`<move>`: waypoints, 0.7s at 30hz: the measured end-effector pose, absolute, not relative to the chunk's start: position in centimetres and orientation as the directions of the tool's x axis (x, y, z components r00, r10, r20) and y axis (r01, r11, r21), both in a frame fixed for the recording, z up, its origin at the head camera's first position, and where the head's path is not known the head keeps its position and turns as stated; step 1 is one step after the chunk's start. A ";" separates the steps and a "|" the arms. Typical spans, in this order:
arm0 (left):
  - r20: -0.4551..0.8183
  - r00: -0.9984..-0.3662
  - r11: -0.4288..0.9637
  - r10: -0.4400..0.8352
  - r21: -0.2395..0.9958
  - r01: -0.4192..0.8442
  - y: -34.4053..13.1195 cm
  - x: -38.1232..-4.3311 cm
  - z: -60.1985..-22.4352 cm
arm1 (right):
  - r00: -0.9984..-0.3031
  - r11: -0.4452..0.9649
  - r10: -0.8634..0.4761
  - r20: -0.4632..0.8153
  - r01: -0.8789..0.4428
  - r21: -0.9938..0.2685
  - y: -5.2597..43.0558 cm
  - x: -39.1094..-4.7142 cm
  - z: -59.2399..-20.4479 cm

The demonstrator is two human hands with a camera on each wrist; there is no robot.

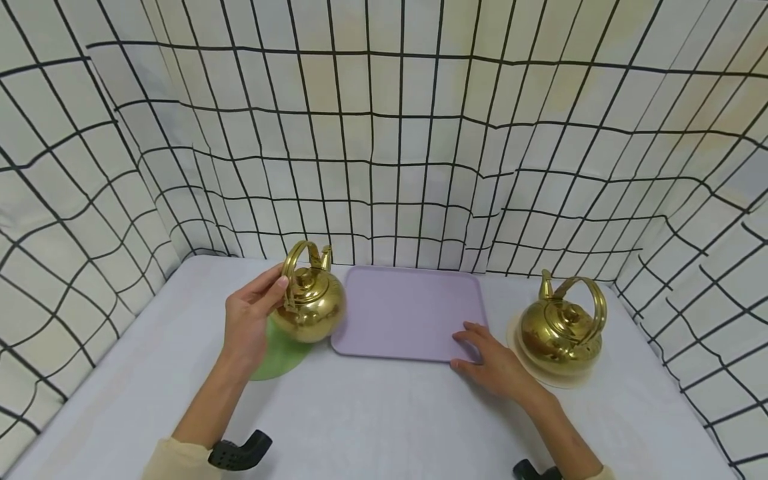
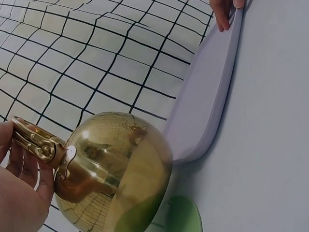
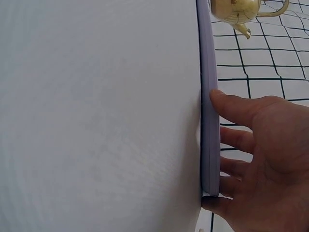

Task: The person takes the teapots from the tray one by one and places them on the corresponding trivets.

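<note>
My left hand [image 1: 249, 320] grips the looped handle of a shiny brass kettle [image 1: 318, 310]. That kettle hangs over the right part of a round green mat [image 1: 279, 360], close to the left edge of a lilac tray [image 1: 408, 313]. In the left wrist view, the fingers [image 2: 29, 166] are curled at the handle's base. My right hand [image 1: 498, 367] touches the tray's near right corner, its thumb at the front rim and its loosely bent fingers reaching over the tray. Nothing lies on the tray. A second brass kettle [image 1: 558, 340] stands on a round beige mat [image 1: 561, 382] to the right.
A white cloth [image 1: 384, 413] covers the table. White walls with a black grid [image 1: 390, 160] enclose its back and sides. Black wrist mounts [image 1: 240, 453] sit on both forearms.
</note>
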State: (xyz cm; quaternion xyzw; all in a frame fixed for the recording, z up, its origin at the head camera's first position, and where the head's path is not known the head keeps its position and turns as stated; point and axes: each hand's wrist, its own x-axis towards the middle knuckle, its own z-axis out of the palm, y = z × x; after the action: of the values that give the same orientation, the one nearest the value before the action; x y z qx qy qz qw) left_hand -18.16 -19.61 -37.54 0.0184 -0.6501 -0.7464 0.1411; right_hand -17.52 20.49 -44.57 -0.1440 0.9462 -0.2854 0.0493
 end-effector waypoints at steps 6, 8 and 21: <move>0.152 -0.958 -0.130 -0.244 0.974 0.188 -20.4 -18.0 -37.8 | -0.953 0.794 -0.304 -0.005 -0.250 -0.554 20.4 -17.5 -44.5; 0.151 -0.957 -0.133 -0.250 0.973 0.188 -20.5 -17.9 -37.8 | -0.953 0.794 -0.303 -0.005 -0.249 -0.555 20.4 -17.5 -44.5; 0.143 -0.949 -0.130 -0.282 0.974 0.186 -21.5 -17.3 -38.1 | -0.955 0.783 -0.298 -0.010 -0.238 -0.575 20.3 -17.5 -44.5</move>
State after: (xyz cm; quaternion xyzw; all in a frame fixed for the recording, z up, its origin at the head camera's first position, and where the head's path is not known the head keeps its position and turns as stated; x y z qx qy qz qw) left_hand -17.26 -21.55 -38.10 0.0376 -0.6409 -0.7507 0.1557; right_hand -17.50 20.27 -44.54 -0.1420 0.9428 -0.2974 0.0499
